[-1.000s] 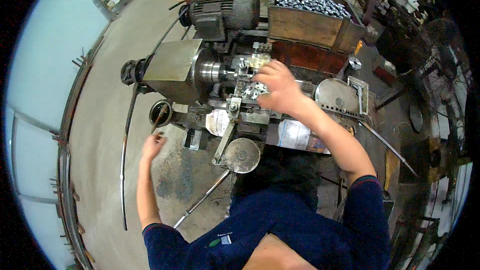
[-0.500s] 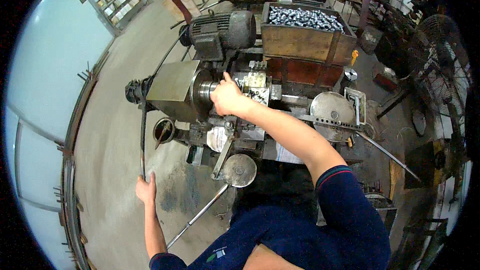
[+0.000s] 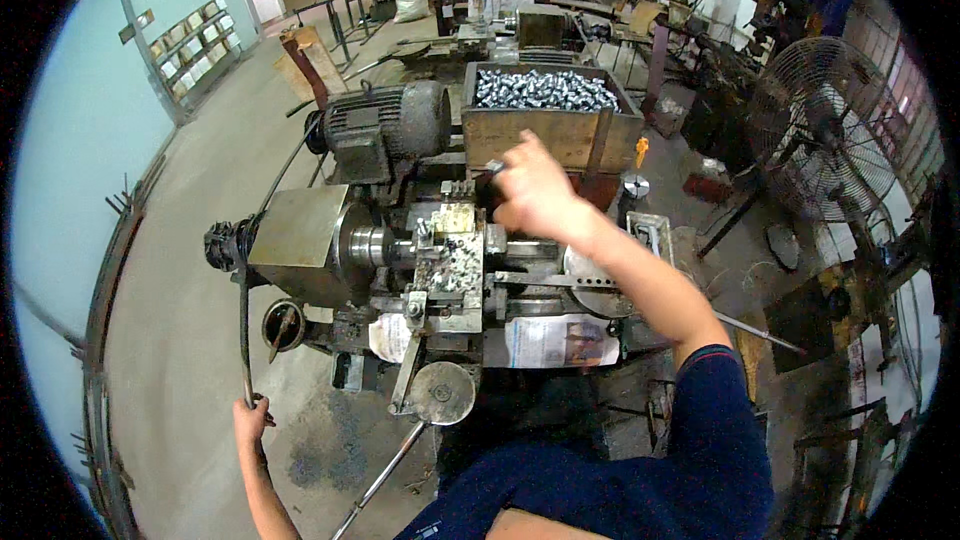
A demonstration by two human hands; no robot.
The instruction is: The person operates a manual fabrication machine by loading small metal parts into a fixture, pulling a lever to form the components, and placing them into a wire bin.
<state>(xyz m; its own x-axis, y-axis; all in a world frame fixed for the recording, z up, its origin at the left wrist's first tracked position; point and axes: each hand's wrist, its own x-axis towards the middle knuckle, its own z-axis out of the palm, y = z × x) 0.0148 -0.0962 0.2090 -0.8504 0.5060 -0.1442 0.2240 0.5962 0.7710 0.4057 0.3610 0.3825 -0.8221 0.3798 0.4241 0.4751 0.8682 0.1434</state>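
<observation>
Floor (image 3: 180, 340) grey, stained. Left hand (image 3: 251, 418) wrapped round lever (image 3: 246, 345); right hand (image 3: 541, 188) hides part of crate (image 3: 560, 138), its hold unclear.

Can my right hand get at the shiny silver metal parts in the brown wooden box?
Probably yes: your bare right hand looks close to the brown wooden box, whose top is open, and nothing visibly covers the shiny silver metal parts, though that hand may hold a small silver piece.
</observation>
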